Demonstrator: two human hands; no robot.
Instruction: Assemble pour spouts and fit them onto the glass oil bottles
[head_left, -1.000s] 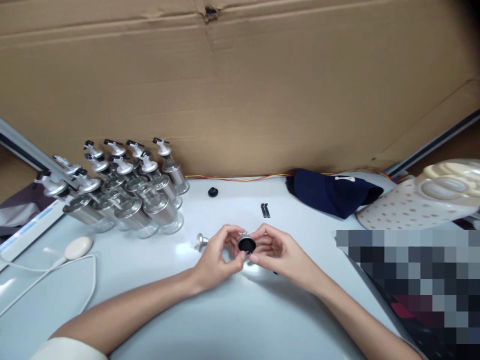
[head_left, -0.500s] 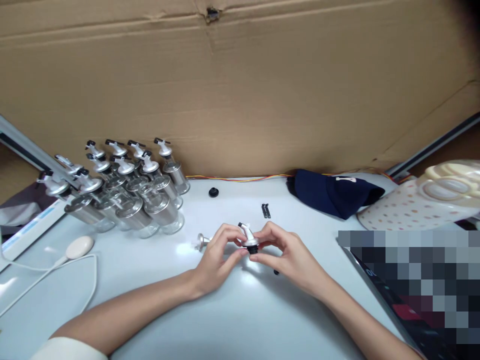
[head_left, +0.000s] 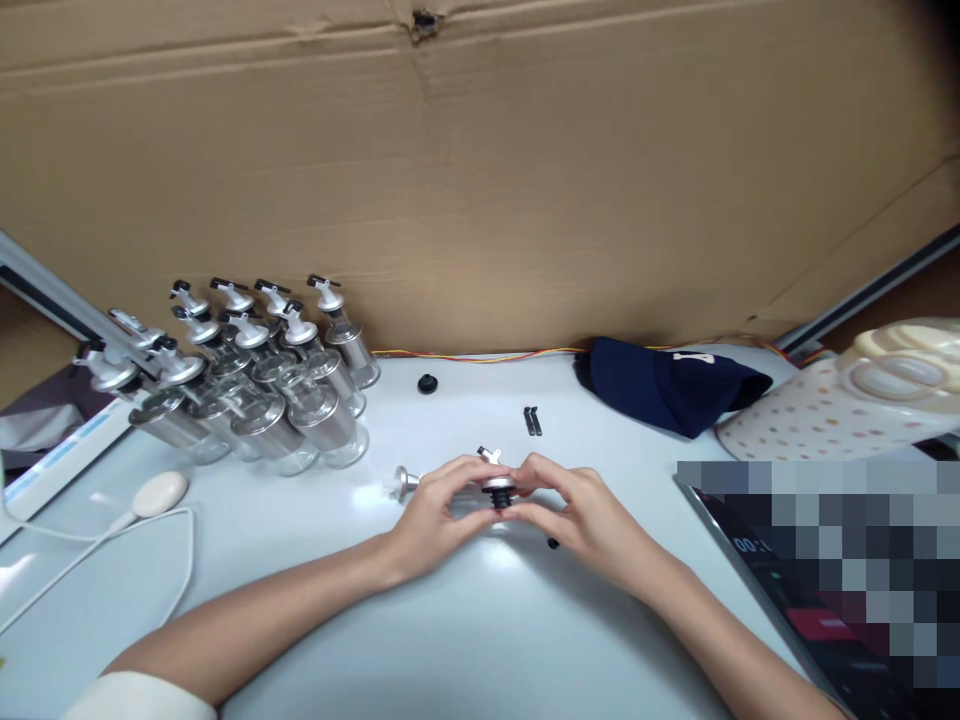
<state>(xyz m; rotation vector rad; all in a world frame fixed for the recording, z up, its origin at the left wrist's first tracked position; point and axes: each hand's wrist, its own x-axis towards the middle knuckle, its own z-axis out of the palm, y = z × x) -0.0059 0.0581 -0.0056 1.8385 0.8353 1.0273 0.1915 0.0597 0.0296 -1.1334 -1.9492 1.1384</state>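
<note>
Pour spout [head_left: 499, 485] is in front of you, above the table [head_left: 390, 630], upright: black lever on top, black ribbed stopper underneath. Your left hand [head_left: 435, 512] and right hand [head_left: 589, 515] are together on it, fingertips gripping from both sides. Second silver spout [head_left: 406, 484] lies just beside your left hand; small black piece [head_left: 553, 543] near your right. Farther out: two black levers [head_left: 532, 421], black stopper [head_left: 427, 384]. Glass bottles [head_left: 259, 425] clustered on your left, several with spouts on. Navy cap [head_left: 660, 388] back right, beside a spotted container [head_left: 810, 405].
</note>
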